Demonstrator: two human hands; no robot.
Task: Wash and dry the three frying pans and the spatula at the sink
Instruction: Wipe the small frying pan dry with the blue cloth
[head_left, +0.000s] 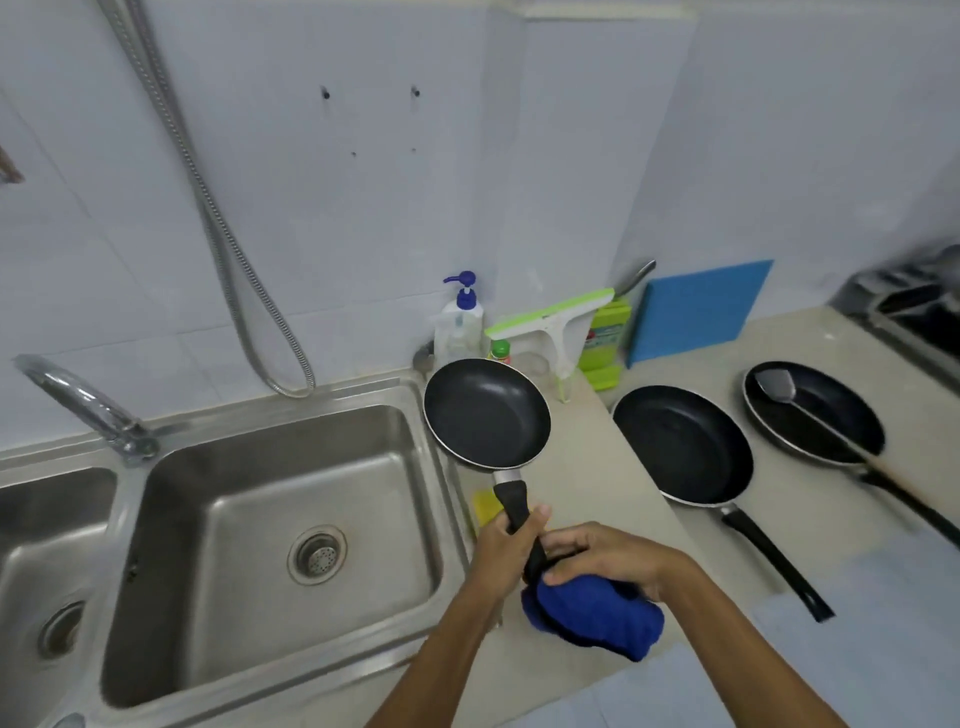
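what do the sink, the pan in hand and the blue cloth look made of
The sink is likely stainless steel: brushed grey with soft reflections. The pan is probably metal under a matte black nonstick coating; a bare silver rim and neck show. The cloth is fuzzy, dark blue, perhaps terry or microfibre.

Basin: we see open room in the big sink (249, 545), down to its drain.
Left of basin: the tap (78, 405) arches over the divider, and a hose (223, 234) hangs down the wall behind.
Sink's right rim: the small pan (485, 413) is held up here; our left hand (506, 551) grips its handle, and our right hand (608, 558) holds a blue cloth (597, 616).
Middle: a bare strip of counter (582, 457) gives us passage.
Right: the middle pan (680, 444) and far pan (831, 431) lie side by side, with the spatula (774, 384) in the far one.
Back corner: a soap bottle (460, 322), squeegee (553, 322) and blue board (698, 312) crowd the wall.
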